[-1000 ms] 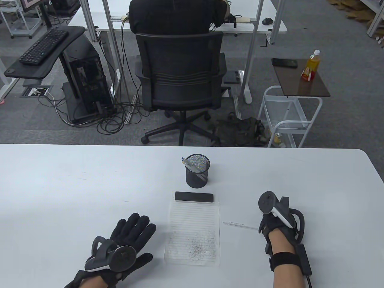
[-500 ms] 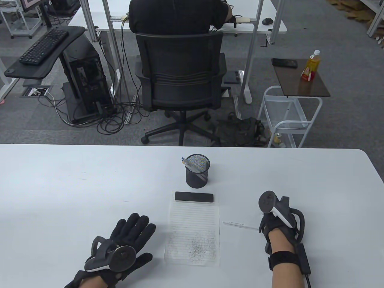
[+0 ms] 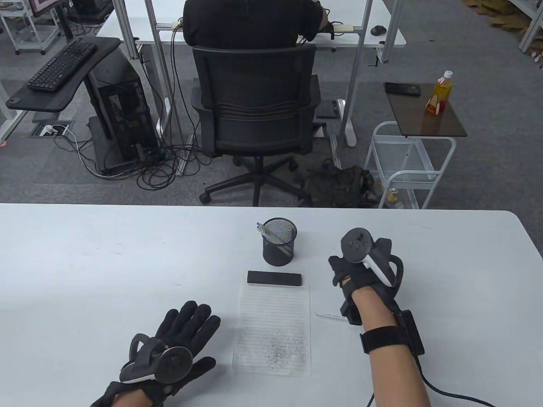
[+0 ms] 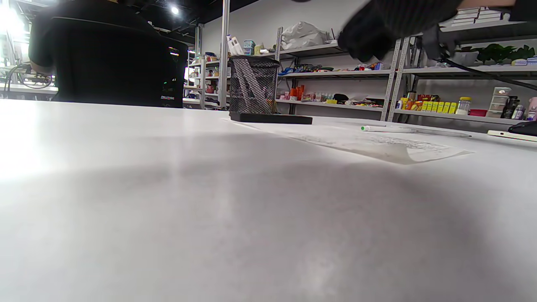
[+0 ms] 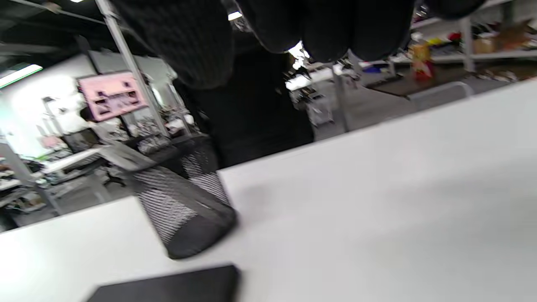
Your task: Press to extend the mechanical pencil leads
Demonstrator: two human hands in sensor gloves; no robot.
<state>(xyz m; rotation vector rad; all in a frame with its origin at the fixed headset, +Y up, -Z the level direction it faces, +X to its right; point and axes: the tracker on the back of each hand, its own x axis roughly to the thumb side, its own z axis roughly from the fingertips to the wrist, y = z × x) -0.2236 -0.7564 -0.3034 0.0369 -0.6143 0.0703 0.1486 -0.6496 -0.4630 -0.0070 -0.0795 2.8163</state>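
Our right hand (image 3: 360,275) fingers (image 5: 327,29) are curling loosely, holding nothing, hovering right of the mesh cup (image 3: 279,241). Left hand (image 3: 178,339) is lying flat and spread on the bench (image 3: 106,263). One pencil (image 3: 328,316) is lying nearer us than the cup; another (image 3: 265,231) is standing inside it. We judge we are reaching for the cup pencil; next calls for a pinch.

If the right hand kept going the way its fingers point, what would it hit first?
Probably the mesh pen cup: the right hand hangs above the table, fingers aimed up-left toward it. Height is unclear, so it might pass over.

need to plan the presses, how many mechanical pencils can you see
2: one white pencil lies on the table right of the paper; one stands in the mesh cup at its left rim. More may be hidden inside.
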